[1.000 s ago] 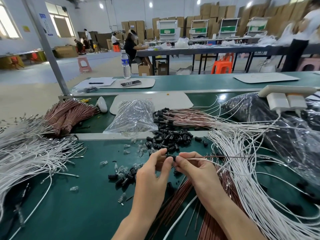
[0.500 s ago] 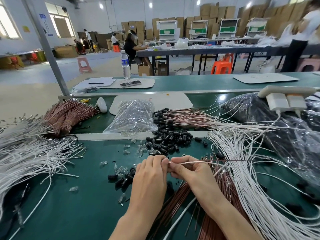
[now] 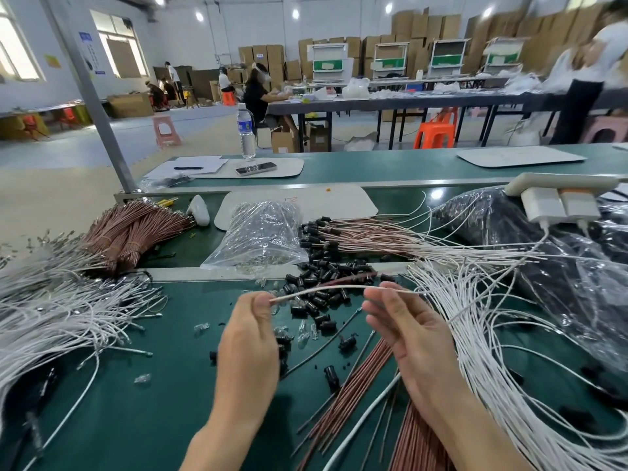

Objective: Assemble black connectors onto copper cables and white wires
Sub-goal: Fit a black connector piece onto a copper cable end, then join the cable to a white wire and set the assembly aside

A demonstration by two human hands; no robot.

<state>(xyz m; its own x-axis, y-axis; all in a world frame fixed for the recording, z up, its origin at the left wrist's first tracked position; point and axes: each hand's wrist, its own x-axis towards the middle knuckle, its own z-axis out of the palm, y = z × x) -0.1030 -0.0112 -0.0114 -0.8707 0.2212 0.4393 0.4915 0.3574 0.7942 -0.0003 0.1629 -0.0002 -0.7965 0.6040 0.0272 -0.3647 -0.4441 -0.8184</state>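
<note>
L hand (image 3: 249,338) pinches the free end of one wire (image 3: 323,289) betw. thumb and forefinger tips. R hand (image 3: 413,334) pinches the same wire further along, fingers curled on it. The wire's long axis runs roughly left to right betw. the two grips, bowed slightly upward, then trails off right into the white bundle (image 3: 492,334). A blurred cable (image 3: 343,279) lies just behind it on much the same line; can't tell whether R hand holds that too. The held span hangs above the table (image 3: 136,385), over the loose connectors (image 3: 319,300), which lie just beyond the L fingertips. No connector shows on the wire end, though L fingers hide the tip. L hand is nearer the pile, so that end likely takes the connector, pushed on along the wire's axis w/ R hand steadying.
</note>
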